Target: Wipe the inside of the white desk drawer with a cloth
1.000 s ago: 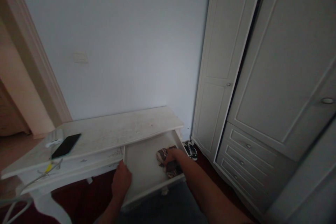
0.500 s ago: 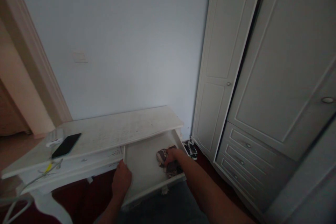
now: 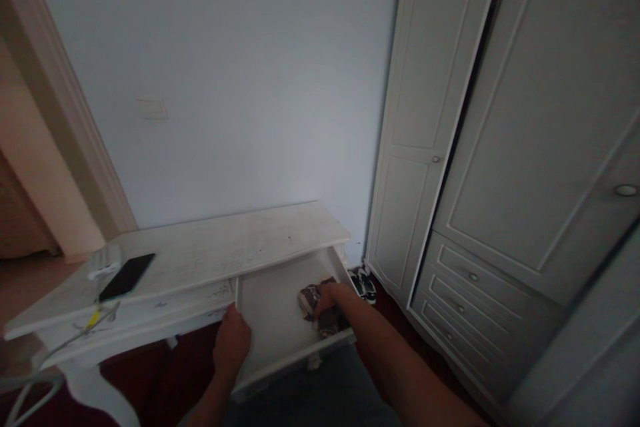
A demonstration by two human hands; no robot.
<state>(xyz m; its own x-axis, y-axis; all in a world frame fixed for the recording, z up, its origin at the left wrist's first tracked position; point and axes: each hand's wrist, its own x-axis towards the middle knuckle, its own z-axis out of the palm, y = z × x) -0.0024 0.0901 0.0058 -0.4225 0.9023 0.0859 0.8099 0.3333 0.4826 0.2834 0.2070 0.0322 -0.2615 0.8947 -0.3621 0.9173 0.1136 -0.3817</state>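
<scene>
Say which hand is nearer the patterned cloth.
Right. The right hand is on the patterned cloth; the left hand is left of it, at the left side of the drawer.

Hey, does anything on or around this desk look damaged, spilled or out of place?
The desk top looks worn: dull smudges and a couple of dark specks mark its pale surface; dirt or damage, I can't tell. No spill shows. Cloth lies bunched in the open drawer.

At lower centre, our right hand (image 3: 327, 296) partly hides the patterned cloth (image 3: 309, 296); at lower left, the edge crops our cable (image 3: 66, 341).
</scene>
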